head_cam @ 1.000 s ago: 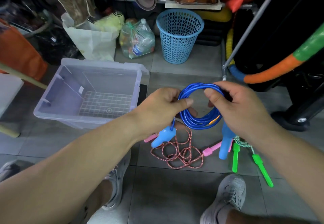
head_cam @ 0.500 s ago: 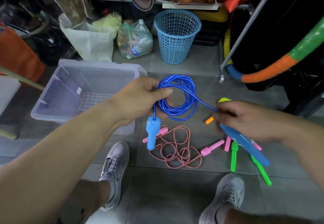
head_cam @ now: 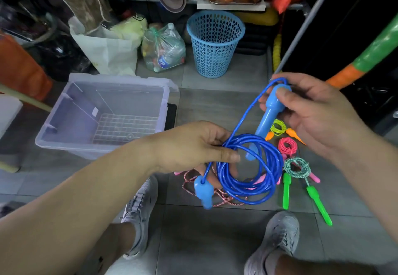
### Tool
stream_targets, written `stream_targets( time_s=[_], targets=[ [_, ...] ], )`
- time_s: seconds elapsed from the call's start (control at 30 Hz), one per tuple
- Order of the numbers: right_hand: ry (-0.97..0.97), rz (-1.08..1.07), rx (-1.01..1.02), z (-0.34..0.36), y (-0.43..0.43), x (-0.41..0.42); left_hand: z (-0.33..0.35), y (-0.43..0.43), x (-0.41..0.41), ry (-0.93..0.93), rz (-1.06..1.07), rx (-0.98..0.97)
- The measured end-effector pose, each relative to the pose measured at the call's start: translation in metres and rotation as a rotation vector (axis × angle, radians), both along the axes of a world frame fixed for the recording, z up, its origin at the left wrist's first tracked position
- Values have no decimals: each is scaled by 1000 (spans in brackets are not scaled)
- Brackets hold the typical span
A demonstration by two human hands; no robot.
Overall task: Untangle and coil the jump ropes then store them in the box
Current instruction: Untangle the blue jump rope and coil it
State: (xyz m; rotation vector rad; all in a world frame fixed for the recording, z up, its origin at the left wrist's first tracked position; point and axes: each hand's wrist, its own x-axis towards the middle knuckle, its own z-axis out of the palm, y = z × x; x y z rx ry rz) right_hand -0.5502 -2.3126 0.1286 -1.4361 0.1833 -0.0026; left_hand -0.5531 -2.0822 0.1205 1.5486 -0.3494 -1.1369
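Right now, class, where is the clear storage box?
In the head view, the clear storage box sits open on the floor at the left, beyond the left hand, in front of the white bag.

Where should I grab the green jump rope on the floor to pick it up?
Probably best to grab the green jump rope at its bundled coil, coming straight down from above. The cord is wound into a small bunch there, while the two green handles trail loose toward the shoe, so pinching the bunch should keep it from unwinding. The floor on its right side is bare.
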Motion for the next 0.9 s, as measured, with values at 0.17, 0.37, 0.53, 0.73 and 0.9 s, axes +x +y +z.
stream_targets(
  time_s=[0.17,0.37,0.53,0.73,0.9],
  targets=[
    [146,-64,29,-10,5,-1,2,1,1,-3,34,-9],
    [258,-68,-29,-14,8,-1,-5,2,3,-45,11,22],
    [392,163,-126,-16,20,-13,-3,0,4,-132,91,-5],
    [483,487,99,-14,24,-18,-9,3,11,-156,292,30],
    [432,416,-209,-16,34,-29,-11,-1,7,-266,340,55]
  ],
)
